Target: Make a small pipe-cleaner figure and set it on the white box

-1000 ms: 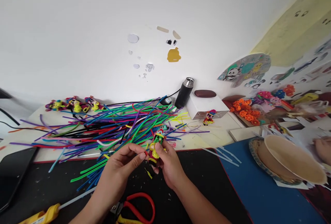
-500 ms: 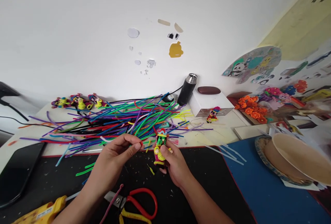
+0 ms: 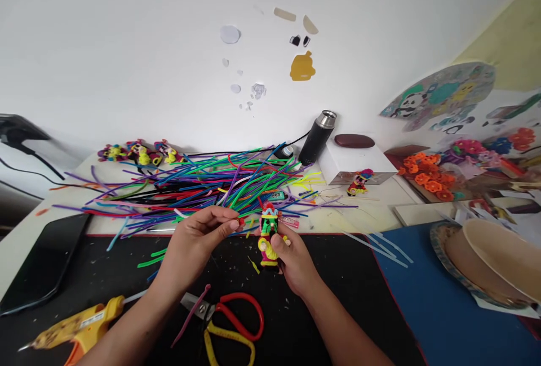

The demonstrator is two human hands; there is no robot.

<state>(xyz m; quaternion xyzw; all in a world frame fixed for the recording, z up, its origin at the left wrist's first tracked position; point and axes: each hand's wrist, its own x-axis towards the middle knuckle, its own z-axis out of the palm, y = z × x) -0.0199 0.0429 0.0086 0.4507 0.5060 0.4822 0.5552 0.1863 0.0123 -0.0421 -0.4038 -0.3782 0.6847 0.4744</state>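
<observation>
Clearly, the right hand [image 3: 295,258] holds a colourful figure [image 3: 267,234] upright.

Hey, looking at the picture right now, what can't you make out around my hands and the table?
All in the head view:
- Small red piece: mostly covered by the left hand, so its shape is unclear.
- Figure: its back faces away, and the right hand covers one side.
- Yellow glue gun: lower part cut off by the bottom edge.
- Bowl: cut off by the right edge.
- Pink label: print too small.

White table [image 3: 327,221], colourful pipe cleaners [image 3: 203,185], black mat [image 3: 353,270] bearing scissors [image 3: 218,307], yellow glue gun [image 3: 87,321]
</observation>
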